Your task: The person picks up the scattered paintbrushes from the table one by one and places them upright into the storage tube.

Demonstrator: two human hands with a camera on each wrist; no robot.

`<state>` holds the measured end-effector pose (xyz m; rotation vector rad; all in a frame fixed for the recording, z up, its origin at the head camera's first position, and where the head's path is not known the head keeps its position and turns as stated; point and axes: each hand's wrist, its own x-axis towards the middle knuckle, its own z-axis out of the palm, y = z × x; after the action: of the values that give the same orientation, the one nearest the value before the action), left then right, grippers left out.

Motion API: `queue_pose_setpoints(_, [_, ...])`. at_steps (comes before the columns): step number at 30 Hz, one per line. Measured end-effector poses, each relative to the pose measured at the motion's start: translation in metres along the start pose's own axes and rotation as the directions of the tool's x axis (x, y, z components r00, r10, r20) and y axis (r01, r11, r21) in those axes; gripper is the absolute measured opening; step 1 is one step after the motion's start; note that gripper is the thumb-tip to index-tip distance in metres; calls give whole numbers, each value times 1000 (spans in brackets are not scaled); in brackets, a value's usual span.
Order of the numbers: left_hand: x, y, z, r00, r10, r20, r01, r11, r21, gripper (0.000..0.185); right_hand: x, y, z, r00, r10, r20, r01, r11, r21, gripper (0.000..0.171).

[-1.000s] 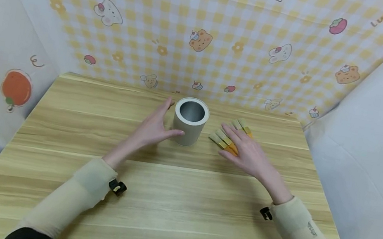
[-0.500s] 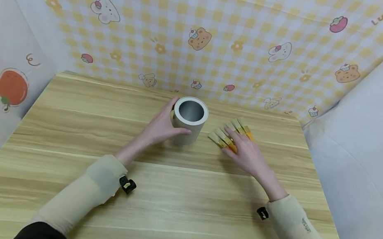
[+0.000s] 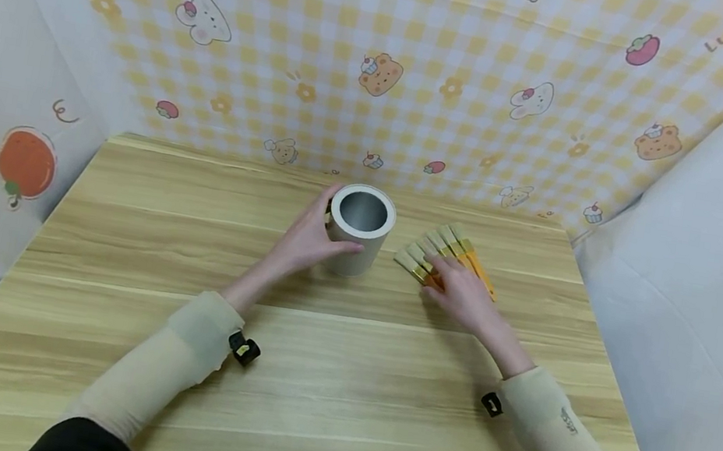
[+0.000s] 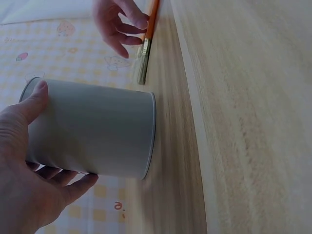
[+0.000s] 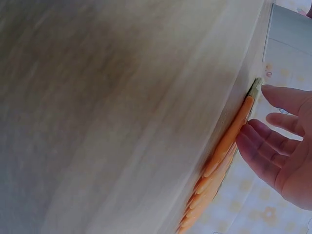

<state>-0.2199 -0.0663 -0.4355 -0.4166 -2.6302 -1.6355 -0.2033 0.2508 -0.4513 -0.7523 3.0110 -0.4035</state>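
Brushes (image 3: 444, 258) lie in a fanned row on the wooden table (image 3: 335, 395), just right of the grey cylindrical cup (image 3: 359, 230) that stands upright near the far middle. Each has an orange handle, a gold ferrule and pale bristles; they look light, stiff in the handle and soft at the tip, and the smooth slender handles would likely roll or slip under a loose pinch. Judging by their shape, the handle just behind the ferrule is the steadiest place to take one. The right hand (image 3: 460, 292) rests over the near ends of the handles with fingers loosely bent, touching them; whether it has closed on any one brush I cannot tell. The left hand (image 3: 305, 242) wraps the cup's left side, thumb across its near face and fingers behind. The cup seems rigid, thin-walled, light and hollow, with a smooth wall that could slide. No brand or label shows on brushes or cup; the far backdrop carries partial lettering, "LUCK".
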Motion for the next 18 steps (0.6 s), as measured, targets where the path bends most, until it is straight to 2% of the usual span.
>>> queue_pose_setpoints(4, [-3,-1,-1,1000,17,2,-17,1000,-13,108,1,0,2,1000,-6,-7,6,1000,-17,53])
queue_pose_setpoints(11, [-12,-1,-6,998,59,15,-59,998,-35,104,2,-2,7,996,-56,-72,52,997,-61,40])
queue_pose_setpoints(18, [-25,-3,-9,998,48,35,-47,999,-11,110,2,-6,8,995,-61,-73,55,995,-79,39])
